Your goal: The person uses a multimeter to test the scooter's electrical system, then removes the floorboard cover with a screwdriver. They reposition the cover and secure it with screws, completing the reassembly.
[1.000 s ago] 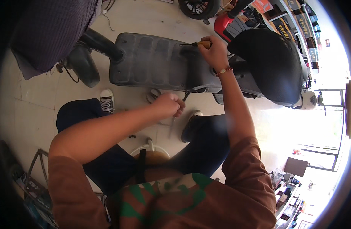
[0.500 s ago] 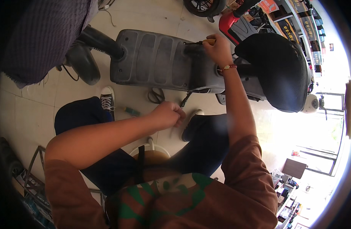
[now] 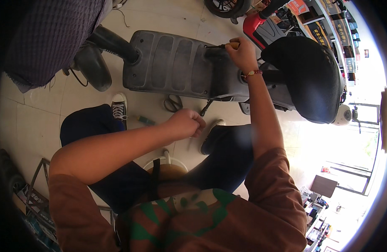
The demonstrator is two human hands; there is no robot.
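In my right hand (image 3: 243, 55) is a screwdriver (image 3: 232, 45) with a yellowish handle, gripped by the fingers. Its dark shaft points left, and the tip meets the far edge of a scooter's grey footboard (image 3: 170, 63), at a screw spot. My left hand (image 3: 186, 124) hovers in front of the near edge, fingers curled together; whatever they hold, if anything, is hidden. Just beyond those fingers a dark kickstand (image 3: 207, 108) sticks out below the footboard. The black scooter seat (image 3: 302, 80) is right of my right hand.
On the floor lie a black looped thing (image 3: 173, 103), perhaps scissors, and a teal-handled tool (image 3: 146, 121). Purple-grey quilted cloth (image 3: 54, 42) covers the scooter's front at left. Behind stand a red vehicle (image 3: 254, 30) and shelves with boxes (image 3: 319, 33). My shoe (image 3: 119, 110) is at left.
The view has shifted slightly. The screwdriver stays at the same spot on the footboard, and both hands hold nearly the same pose.
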